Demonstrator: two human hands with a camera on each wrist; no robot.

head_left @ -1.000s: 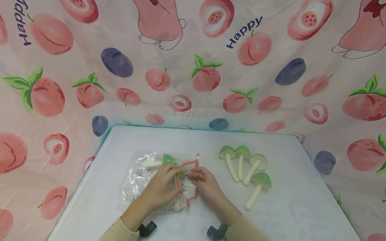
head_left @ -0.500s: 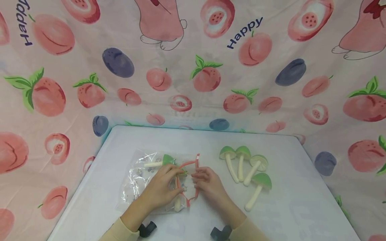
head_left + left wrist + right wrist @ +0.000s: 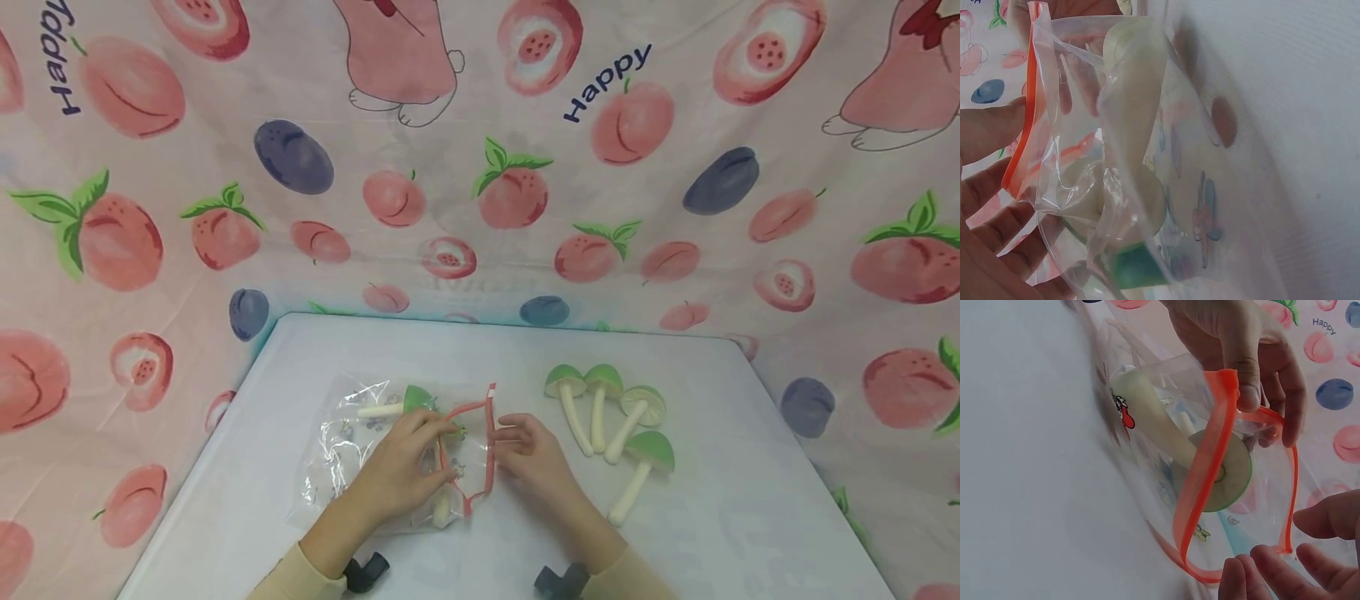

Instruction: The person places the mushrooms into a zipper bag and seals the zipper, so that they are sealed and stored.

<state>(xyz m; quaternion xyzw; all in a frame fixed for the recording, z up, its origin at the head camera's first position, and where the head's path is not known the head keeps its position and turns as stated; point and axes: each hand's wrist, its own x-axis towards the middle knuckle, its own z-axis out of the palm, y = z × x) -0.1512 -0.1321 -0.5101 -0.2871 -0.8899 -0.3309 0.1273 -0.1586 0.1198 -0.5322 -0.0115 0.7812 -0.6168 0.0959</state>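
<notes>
A clear printed zip bag point(image 3: 330, 467) lies left of centre on the table, its orange-red zip strip point(image 3: 490, 467) spread into a wide mouth facing right. My left hand point(image 3: 401, 462) holds the near side of that mouth, the thumb point(image 3: 1249, 390) on the strip in the right wrist view. Inside the bag are green-capped toy mushrooms, one with its cap point(image 3: 417, 397) at the far side and another, cream-stemmed point(image 3: 1160, 419), partly behind my left hand. My right hand point(image 3: 536, 458) holds nothing; its fingers are spread and loosely bent right at the mouth's right edge.
Several more green-capped mushrooms point(image 3: 649, 452) lie on the white table point(image 3: 735, 517) to the right of the bag. A pink fruit-print cloth point(image 3: 450, 167) hangs behind and beside the table. Black wrist mounts point(image 3: 367, 573) show near both sleeves.
My right hand has drawn back to the right, from inside the bag's mouth to its edge, carrying nothing. My left hand and the bag have stayed nearly still.
</notes>
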